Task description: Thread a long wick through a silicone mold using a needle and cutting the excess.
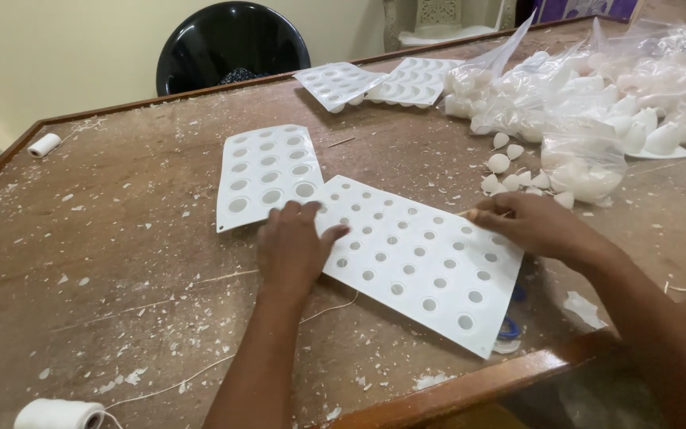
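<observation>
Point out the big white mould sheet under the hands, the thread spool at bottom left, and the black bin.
white mould sheet (418, 266), head view, middle of sheet
thread spool (57, 415), head view, spool side
black bin (232, 44), head view, inner wall

White mould sheets: we count four, two at centre frame and two at upper centre.
Thread spools: two, one at upper left, one at lower left.
Hands: two, the left hand and right hand (both on the larger sheet).
Black bin: one, upper centre.
Clear bags of white pieces: several at upper right; we cannot count them exactly.
</observation>
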